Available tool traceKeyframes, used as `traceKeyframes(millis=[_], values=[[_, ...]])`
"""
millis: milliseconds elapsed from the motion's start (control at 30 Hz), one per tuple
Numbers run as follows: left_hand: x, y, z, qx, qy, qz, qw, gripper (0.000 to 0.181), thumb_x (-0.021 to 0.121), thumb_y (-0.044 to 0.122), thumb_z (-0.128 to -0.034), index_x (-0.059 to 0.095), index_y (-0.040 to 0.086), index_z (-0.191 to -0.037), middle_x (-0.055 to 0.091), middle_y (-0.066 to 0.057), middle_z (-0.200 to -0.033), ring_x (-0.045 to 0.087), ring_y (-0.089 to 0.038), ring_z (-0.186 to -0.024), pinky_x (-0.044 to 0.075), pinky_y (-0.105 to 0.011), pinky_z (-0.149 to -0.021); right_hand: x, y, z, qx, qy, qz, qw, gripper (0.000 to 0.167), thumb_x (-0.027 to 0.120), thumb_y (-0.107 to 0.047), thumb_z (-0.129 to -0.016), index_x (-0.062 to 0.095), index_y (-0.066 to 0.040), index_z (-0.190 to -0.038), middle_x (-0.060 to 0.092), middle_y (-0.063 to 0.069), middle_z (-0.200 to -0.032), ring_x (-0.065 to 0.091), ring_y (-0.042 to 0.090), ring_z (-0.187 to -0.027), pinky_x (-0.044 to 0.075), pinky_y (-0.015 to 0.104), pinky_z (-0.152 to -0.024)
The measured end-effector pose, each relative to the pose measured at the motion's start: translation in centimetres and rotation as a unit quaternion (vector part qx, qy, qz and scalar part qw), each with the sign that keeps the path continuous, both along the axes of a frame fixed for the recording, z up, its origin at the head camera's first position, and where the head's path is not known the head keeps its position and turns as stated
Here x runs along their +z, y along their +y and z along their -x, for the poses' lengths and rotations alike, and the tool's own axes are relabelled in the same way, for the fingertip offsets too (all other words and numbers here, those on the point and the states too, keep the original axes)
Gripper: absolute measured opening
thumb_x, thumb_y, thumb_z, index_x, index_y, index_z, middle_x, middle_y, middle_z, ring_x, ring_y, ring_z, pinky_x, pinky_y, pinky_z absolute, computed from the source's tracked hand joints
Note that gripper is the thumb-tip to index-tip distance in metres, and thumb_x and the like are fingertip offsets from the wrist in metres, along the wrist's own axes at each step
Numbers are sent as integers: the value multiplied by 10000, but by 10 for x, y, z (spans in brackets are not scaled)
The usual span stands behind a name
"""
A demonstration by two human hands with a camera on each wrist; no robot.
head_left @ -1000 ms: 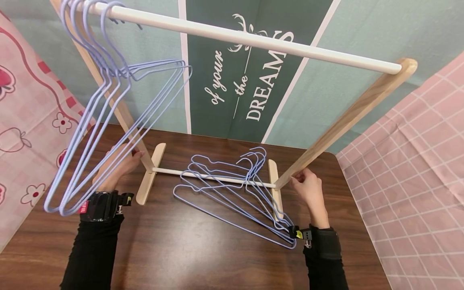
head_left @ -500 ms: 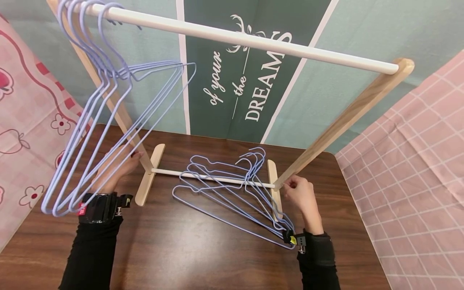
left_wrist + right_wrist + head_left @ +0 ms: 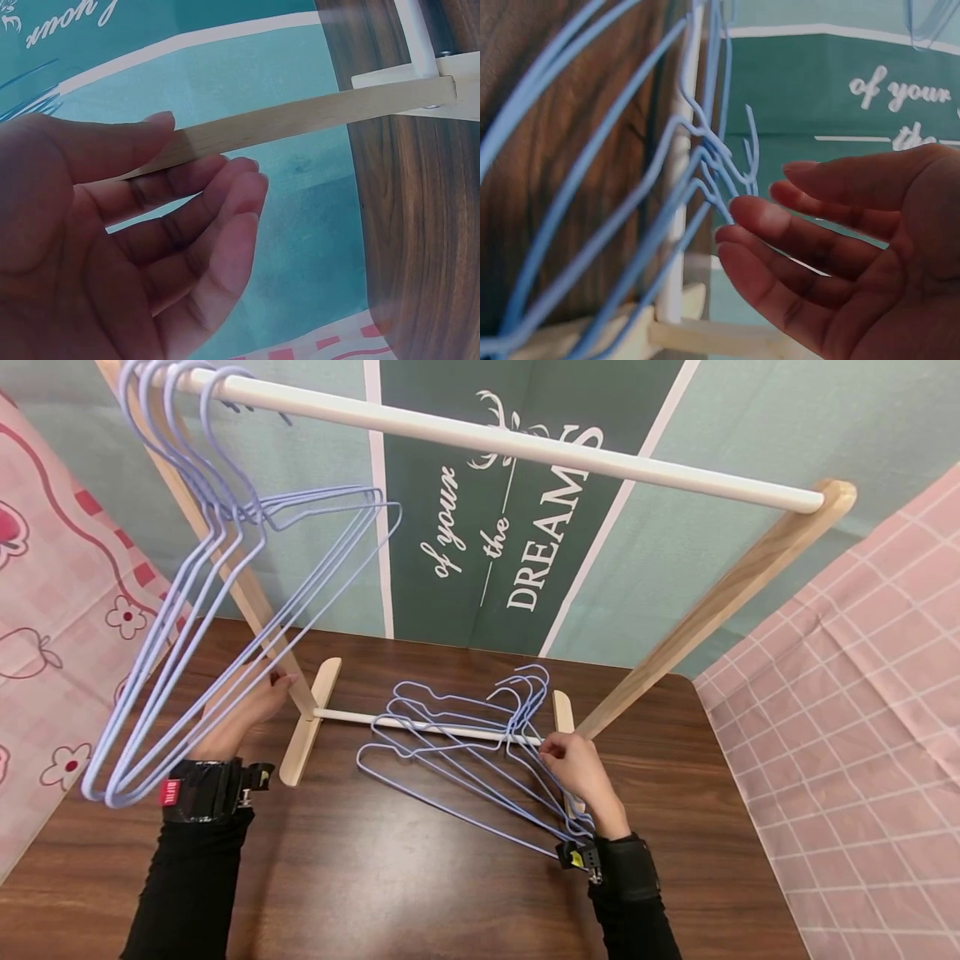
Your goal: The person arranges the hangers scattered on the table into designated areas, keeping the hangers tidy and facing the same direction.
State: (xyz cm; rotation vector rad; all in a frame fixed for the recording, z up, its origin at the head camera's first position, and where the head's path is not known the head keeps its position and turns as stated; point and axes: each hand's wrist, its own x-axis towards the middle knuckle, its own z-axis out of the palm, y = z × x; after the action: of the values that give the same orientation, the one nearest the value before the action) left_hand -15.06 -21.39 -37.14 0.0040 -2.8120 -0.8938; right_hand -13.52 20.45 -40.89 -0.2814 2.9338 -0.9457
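A wooden garment rack's left post [image 3: 252, 597] is pinched by my left hand [image 3: 242, 708], low down, behind hanging blue wire hangers [image 3: 225, 512]. In the left wrist view the post [image 3: 277, 127] passes between thumb and fingers. Several loose blue hangers [image 3: 450, 812] lie overlapped across the rack's lower rail [image 3: 348, 717]. My right hand [image 3: 583, 770] is over their right side, close to the hooks. The right wrist view shows its fingers loosely bent beside the hooks [image 3: 751, 150], seemingly holding nothing; whether a fingertip touches a hanger, I cannot tell.
A white top bar [image 3: 525, 441] spans the rack, its right post [image 3: 697, 627] leaning outward in view. The rack's left foot [image 3: 300, 752] stands on the brown table [image 3: 420, 902]. Patterned curtains surround the table: pink check [image 3: 862, 718] right, green with lettering [image 3: 450, 610] behind.
My right hand has left the base of the right post and moved left to the loose hangers. The left hand stays at its post. The hanging hangers sway slightly.
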Motion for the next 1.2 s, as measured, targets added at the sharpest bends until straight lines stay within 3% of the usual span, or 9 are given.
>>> traceKeyframes(millis=[267,367,400,467,600,633,800,1200], values=[[-2,0,2,-92,-84,-313,9994,250,523,55,-892,492,-103,-701,407,-82,-535,359,-157,-454,306,-292,-426,-16,-12,4,216,171,-91,9996,48,651,24,-746,664,12,-790,595,21,-637,523,142,-593,427,294,-583],[-5,0,4,-82,-54,-345,9994,240,519,48,-892,491,-109,-713,402,-81,-535,352,-153,-455,304,-294,-427,-26,-10,6,332,371,47,9988,42,647,0,-734,656,6,-774,580,13,-612,521,155,-574,428,321,-570],[-6,0,4,-79,-54,-361,9993,238,518,48,-893,491,-110,-717,402,-81,-536,351,-152,-455,304,-294,-428,-37,-5,10,474,560,140,9972,37,648,-51,-756,664,-27,-780,580,-12,-614,518,133,-572,420,303,-563],[-6,-1,4,-52,-41,-344,9994,240,519,52,-894,496,-110,-719,407,-82,-536,353,-149,-453,305,-292,-426,-40,-5,10,571,699,186,9957,41,645,-74,-755,664,-47,-779,585,-29,-614,527,123,-570,423,309,-556],[-4,-1,2,2,-97,-167,9998,255,524,79,-896,505,-96,-712,423,-85,-533,371,-157,-448,306,-291,-422,-41,-9,10,548,621,33,9966,38,639,-52,-755,666,-54,-783,586,-24,-620,535,133,-582,432,313,-565],[-3,-1,1,14,-114,-93,9999,261,527,89,-897,509,-96,-713,428,-84,-530,372,-153,-445,307,-290,-420,-32,-15,6,426,457,-126,9980,51,639,-1,-729,656,-25,-771,576,-2,-610,531,156,-579,435,331,-568],[-2,-3,1,-58,-74,130,9999,276,539,106,-888,516,-83,-688,420,-63,-497,375,-163,-423,300,-297,-406,-35,-19,8,357,296,-492,9977,66,647,23,-707,625,-38,-721,520,-9,-580,481,154,-555,398,303,-543],[-5,-1,2,-148,99,-175,9997,239,543,34,-878,493,-121,-703,404,-85,-523,364,-163,-452,307,-291,-426,-34,-26,2,216,307,-1532,9875,63,666,-16,-701,658,-63,-742,581,39,-625,559,247,-600,429,374,-534]])
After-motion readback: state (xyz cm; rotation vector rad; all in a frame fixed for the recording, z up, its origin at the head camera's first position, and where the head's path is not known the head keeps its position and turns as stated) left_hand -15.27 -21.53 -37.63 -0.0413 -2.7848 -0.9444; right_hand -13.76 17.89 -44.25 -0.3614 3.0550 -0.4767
